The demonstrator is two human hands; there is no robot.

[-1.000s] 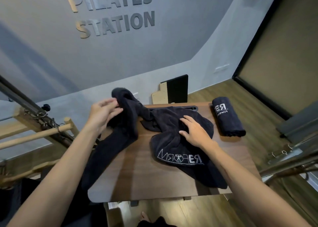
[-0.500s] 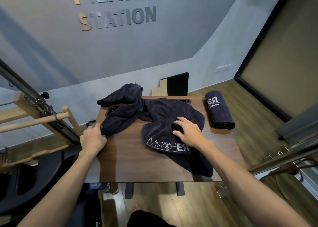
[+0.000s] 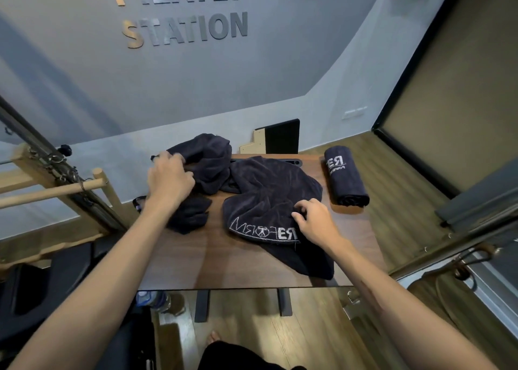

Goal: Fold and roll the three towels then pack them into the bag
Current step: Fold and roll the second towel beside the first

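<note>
Since left hand point(image 3: 171, 180) moved from table edge point(image 3: 224, 285) up onto bunched towel point(image 3: 207, 162), fingers curled on it, while right hand point(image 3: 315, 221) pinches logo towel point(image 3: 269, 198), untangling goes on, w/ one rolled towel point(image 3: 346, 177) done

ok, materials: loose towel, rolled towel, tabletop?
Loose towel: dark navy terry-like cloth, matte, fuzzy nap, soft folds, pale embroidered-looking logo.
Rolled towel: apparently the same fabric, same white lettering.
Tabletop: dark walnut-look wood, probably veneer or laminate; grain streaks, slight sheen.
</note>
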